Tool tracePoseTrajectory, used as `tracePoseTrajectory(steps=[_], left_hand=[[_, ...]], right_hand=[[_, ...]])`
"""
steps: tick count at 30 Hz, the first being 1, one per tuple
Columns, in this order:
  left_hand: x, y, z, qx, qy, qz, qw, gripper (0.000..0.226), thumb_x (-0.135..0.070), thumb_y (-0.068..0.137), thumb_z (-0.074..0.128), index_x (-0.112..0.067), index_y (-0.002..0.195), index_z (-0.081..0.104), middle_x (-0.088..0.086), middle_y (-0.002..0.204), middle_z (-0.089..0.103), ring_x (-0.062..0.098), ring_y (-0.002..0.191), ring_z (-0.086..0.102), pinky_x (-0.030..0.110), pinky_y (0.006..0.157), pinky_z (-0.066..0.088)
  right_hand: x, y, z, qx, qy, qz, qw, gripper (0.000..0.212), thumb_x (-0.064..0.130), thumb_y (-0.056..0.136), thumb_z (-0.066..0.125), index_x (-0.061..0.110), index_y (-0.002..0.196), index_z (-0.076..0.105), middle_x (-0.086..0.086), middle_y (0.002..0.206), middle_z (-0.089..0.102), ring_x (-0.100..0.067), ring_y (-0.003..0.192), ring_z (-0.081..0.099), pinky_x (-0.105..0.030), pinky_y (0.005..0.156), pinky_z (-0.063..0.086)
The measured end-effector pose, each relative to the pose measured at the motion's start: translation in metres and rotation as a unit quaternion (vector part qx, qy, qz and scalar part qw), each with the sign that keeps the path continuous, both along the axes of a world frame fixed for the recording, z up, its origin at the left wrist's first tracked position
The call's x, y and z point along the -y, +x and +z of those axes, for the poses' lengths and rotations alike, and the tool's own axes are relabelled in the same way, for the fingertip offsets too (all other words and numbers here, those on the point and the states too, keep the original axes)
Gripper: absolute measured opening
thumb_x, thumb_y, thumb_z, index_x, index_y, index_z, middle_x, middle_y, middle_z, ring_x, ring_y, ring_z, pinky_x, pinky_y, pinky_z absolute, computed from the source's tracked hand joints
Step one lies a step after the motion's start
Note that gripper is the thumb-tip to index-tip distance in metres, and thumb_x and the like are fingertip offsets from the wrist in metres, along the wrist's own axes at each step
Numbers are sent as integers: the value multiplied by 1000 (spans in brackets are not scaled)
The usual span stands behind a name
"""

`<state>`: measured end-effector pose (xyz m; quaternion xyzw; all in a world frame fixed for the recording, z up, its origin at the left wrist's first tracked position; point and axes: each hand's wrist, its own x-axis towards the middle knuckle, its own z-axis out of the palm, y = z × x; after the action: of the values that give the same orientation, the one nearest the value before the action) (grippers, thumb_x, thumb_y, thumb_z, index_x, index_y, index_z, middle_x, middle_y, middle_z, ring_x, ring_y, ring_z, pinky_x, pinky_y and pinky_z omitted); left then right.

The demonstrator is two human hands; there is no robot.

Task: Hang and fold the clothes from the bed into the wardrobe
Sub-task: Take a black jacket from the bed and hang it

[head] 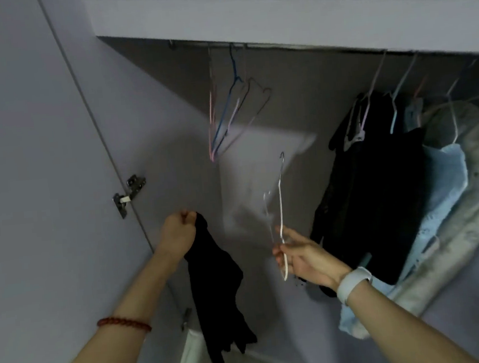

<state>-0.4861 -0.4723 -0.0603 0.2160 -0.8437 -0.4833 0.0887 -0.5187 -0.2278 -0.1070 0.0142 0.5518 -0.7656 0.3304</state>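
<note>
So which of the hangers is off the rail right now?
The white hanger in the right hand. The bare blue and pink hangers and those carrying clothes all hook on the rail.

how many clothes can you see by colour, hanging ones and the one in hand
Black: 2, the black garment in the left hand and the black clothing on the rail
Light blue: 1, the blue top
Pale grey-white: 1, the fluffy coat
Total: 4, though bunched hanging clothes may hide more
</note>
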Motion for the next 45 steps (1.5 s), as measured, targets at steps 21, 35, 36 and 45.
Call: tracePoseTrajectory(steps=[21, 35, 36, 45], left_hand=[[-35, 57, -60, 81, 30, -9, 996, 10, -11, 99, 40, -8, 96, 50, 10, 95, 55, 22, 91, 52, 29, 78, 39], [-28, 68, -70, 77, 30, 12, 997, 21, -6, 97, 40, -12, 78, 47, 6, 70, 49, 20, 64, 46, 30, 57, 36], [-29, 69, -70, 79, 27, 1, 996, 20, -6, 97, 40, -12, 80, 48, 7, 71, 50, 18, 62, 45, 29, 56, 36], [-40, 82, -37, 26, 57, -74, 995, 20, -9, 98, 42, -13, 80, 49, 5, 71, 47, 13, 63, 39, 18, 53, 33]], right_hand=[[-9, 51, -79, -235, 219, -189, 928, 18, 1, 87, 60, 16, 92, 51, 6, 50, 48, -1, 51, 52, -24, 65, 48], [4, 67, -68, -30, 137, -383, 913, 46, 27, 98, 44, 16, 53, 40, 13, 36, 38, 0, 36, 37, -25, 54, 29], [8, 65, -63, -17, 88, -391, 916, 46, 27, 99, 42, 17, 55, 34, 13, 34, 32, 0, 33, 31, -23, 52, 26], [57, 43, -31, 54, -44, -392, 917, 41, 32, 102, 28, 21, 63, 25, 12, 34, 24, -4, 31, 24, -22, 46, 22]])
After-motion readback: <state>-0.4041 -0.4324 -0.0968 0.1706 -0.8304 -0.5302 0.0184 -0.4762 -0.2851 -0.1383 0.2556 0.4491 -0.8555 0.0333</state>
